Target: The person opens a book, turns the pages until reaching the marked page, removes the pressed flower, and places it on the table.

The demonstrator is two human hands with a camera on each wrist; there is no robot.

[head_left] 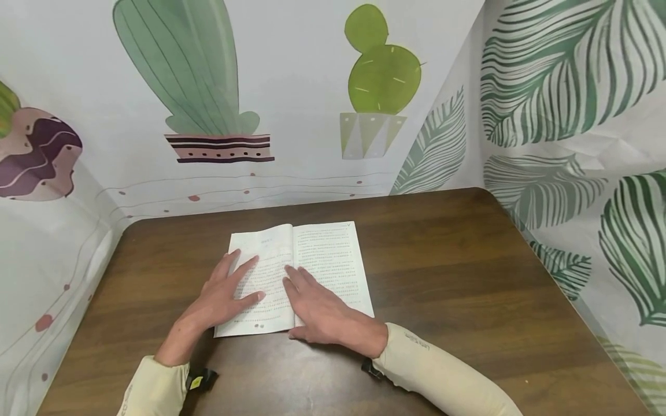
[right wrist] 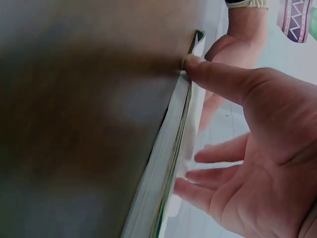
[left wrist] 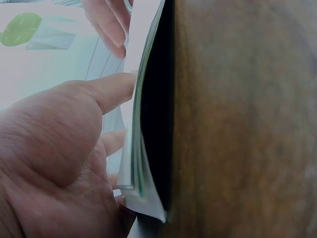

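An open book (head_left: pixel 330 254) with printed pages lies on the wooden table. Spread over its left page is my left hand (head_left: pixel 219 297), its fingers fairly straight and its thumb pointing toward the middle fold. My right hand (head_left: pixel 325 315) rests across the lower part of the right page, fingertips at the fold. In the right wrist view, the thumb of the right hand (right wrist: pixel 262 124) touches the book's bottom edge, where the stacked pages (right wrist: pixel 166 163) show. From the left wrist, the left hand (left wrist: pixel 59 139) has its thumb on the page, and the page edges curve up from the table.
The brown table (head_left: pixel 442 260) has rounded far corners. Behind it hangs a white wall covering (head_left: pixel 302 69) printed with cacti and leaves. Pale sleeves (head_left: pixel 442 364) cover both forearms, and a black strap piece (head_left: pixel 203 379) shows near the left wrist.
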